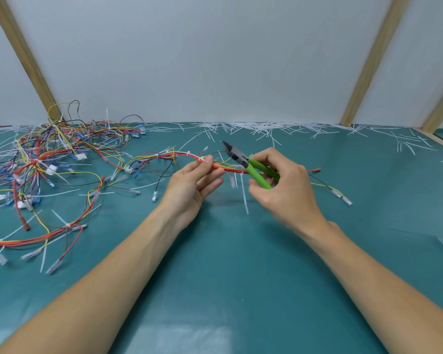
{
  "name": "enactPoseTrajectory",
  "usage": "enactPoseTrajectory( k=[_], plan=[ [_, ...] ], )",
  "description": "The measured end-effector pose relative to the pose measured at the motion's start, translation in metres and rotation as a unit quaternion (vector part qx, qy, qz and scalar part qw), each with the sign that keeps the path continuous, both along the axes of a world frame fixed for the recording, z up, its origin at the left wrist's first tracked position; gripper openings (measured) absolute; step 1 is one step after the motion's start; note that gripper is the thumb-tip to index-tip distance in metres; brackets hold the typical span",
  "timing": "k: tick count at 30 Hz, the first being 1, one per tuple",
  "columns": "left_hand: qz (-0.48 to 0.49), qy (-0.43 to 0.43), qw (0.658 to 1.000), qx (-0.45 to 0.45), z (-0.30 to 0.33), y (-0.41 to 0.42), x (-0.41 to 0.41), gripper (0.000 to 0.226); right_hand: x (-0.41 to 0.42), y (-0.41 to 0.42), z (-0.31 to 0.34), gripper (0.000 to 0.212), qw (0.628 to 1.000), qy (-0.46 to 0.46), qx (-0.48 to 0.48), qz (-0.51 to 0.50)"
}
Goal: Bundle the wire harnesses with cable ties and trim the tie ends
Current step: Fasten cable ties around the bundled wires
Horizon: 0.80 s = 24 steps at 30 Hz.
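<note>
In the head view, the red wire harness (216,167), its long axis running across mid-desk, is pinched by the left hand (192,185), while the green-handled cutters (251,166) are gripped in the right hand (284,190) just right of it, with bare desk (241,277) towards the near edge.

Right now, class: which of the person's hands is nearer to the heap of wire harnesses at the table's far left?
Left. The left hand holds a red harness mid-table, on the side toward the heap; the right hand, gripping the green-handled cutters, is farther away to the right.
</note>
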State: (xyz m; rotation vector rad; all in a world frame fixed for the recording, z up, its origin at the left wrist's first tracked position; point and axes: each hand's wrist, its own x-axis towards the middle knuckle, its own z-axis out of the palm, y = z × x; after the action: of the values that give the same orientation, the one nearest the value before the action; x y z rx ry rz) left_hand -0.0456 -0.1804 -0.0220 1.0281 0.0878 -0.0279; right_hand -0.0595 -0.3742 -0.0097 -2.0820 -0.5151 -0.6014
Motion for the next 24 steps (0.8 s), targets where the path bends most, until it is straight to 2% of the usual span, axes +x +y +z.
enactPoseTrajectory(
  k=[4,7,10,12,14,15,18,19,21,23,24],
  plan=[
    [-0.002,0.033,0.999,-0.043,0.003,0.001,0.0,0.006,0.001,0.0,-0.002,0.03,1.0,-0.009,-0.012,-0.007],
    [-0.012,0.052,0.998,-0.038,0.004,0.002,0.0,0.008,0.004,-0.001,-0.002,0.032,1.0,-0.01,-0.003,-0.009],
    [-0.037,0.05,0.998,0.033,0.004,0.0,-0.002,0.016,0.005,-0.002,-0.004,0.024,1.0,-0.002,0.02,-0.002],
    [-0.046,0.033,0.988,0.142,0.004,-0.003,-0.004,0.032,0.006,-0.002,-0.005,0.02,0.999,0.001,0.038,-0.009],
    [-0.021,0.016,0.956,0.293,0.003,-0.004,-0.006,0.049,0.007,-0.002,-0.005,0.02,0.998,0.007,0.056,-0.013],
    [0.005,0.008,0.927,0.375,0.003,-0.004,-0.007,0.056,0.007,-0.002,-0.005,0.02,0.997,0.015,0.069,-0.01],
    [0.153,-0.046,0.813,0.56,0.002,-0.001,-0.011,0.065,0.009,-0.003,-0.005,0.021,0.994,0.041,0.105,-0.001],
    [0.209,-0.094,0.782,0.579,0.003,0.001,-0.011,0.059,0.009,-0.003,-0.005,0.02,0.993,0.047,0.113,0.002],
    [0.266,-0.225,0.75,0.562,0.007,0.001,-0.013,0.035,0.009,-0.002,-0.005,0.019,0.991,0.059,0.12,0.009],
    [0.236,-0.324,0.731,0.552,0.009,-0.004,-0.014,0.018,0.009,-0.001,-0.006,0.018,0.99,0.068,0.12,0.02],
    [0.204,-0.347,0.725,0.559,0.007,-0.007,-0.014,0.017,0.009,-0.001,-0.006,0.018,0.99,0.071,0.118,0.026]
  ],
)
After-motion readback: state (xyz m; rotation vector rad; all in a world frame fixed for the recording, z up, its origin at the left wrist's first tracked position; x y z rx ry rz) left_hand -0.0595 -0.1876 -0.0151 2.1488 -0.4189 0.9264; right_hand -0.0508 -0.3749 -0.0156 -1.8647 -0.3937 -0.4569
